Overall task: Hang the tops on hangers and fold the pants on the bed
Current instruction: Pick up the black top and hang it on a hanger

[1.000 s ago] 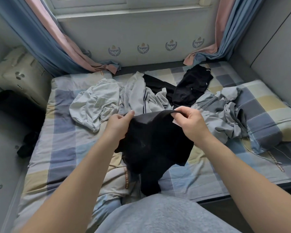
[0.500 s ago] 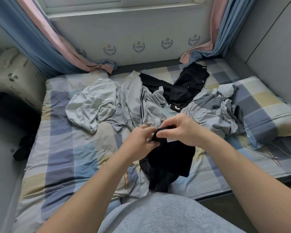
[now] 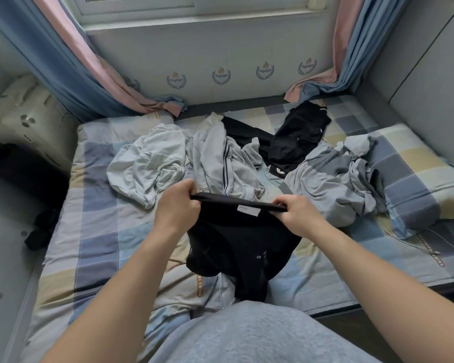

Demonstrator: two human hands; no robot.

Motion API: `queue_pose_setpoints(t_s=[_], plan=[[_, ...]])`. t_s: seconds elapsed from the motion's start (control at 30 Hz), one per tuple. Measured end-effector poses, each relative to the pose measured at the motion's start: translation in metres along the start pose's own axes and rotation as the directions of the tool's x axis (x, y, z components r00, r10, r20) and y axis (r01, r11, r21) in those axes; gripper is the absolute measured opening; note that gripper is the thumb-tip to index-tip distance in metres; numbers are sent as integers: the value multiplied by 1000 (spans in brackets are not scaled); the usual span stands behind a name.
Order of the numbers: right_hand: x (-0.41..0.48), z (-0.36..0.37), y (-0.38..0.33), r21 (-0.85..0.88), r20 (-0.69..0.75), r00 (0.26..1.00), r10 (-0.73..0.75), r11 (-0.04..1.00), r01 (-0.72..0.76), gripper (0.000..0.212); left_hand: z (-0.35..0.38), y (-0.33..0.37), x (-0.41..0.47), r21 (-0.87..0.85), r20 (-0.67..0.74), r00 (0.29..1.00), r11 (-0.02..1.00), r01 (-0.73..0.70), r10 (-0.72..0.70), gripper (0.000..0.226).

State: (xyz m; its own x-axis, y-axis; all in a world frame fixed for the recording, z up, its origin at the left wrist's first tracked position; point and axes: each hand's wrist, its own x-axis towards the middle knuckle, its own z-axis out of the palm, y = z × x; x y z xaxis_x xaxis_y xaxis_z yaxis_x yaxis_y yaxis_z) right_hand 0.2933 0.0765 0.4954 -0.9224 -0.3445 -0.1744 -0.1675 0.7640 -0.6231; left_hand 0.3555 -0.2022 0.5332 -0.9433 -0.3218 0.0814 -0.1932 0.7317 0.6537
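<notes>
The left hand (image 3: 177, 208) and the right hand (image 3: 296, 214) each gripped one end of the waistband of the black pants (image 3: 236, 244), fingers curled tight round the top edge, so that the band ran taut and nearly level between the two grips, with a small white label (image 3: 248, 209) showing on it nearer the right grip. Below the grips the rest of the pants hung down in a bunch, the lower part resting on the checked bed (image 3: 97, 231) just ahead of the person's grey clothing (image 3: 260, 336). Just beyond the left grip lay a crumpled pale grey top (image 3: 144, 163), and directly behind the stretched band lay a grey garment with dark stripes (image 3: 220, 163), its near edge close to the band; whether it touched the pants could not be told. Beyond the right grip and to its outer side sat a heap of blue-grey clothing (image 3: 333, 184), near the right knuckles. Farther past the band a second black garment (image 3: 299, 134) spread toward the wall. Outward of the right grip lay a checked pillow (image 3: 414, 179) and a thin white cable (image 3: 404, 242); well outward of the left grip something dark (image 3: 41, 231) lay beside the bed's edge. Blue and pink curtains (image 3: 71, 69) hung well beyond both grips
</notes>
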Motion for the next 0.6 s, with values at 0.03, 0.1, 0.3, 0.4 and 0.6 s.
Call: queue_pose_setpoints(t_s=[0.03,0.1,0.3,0.4,0.6], plan=[[3,-2,5,-11,-69,997,28,1000,-29,12,-3,-6,3,41,-5,1000,999,15,-15,29],[9,-10,13,-52,-197,977,85,994,-96,23,-8,-18,9,110,-21,998,992,60,-58,30],[27,-39,10,201,-362,900,242,963,-178,42,-11,-45,24,19,201,978,999,45,-48,37],[20,-43,3,277,-233,947,222,948,-154,36,-12,-50,22,-101,444,896,994,49,1,37],[-35,-29,19,307,-140,957,254,930,-202,30,-11,-48,-2,-253,552,833,947,199,-27,9]])
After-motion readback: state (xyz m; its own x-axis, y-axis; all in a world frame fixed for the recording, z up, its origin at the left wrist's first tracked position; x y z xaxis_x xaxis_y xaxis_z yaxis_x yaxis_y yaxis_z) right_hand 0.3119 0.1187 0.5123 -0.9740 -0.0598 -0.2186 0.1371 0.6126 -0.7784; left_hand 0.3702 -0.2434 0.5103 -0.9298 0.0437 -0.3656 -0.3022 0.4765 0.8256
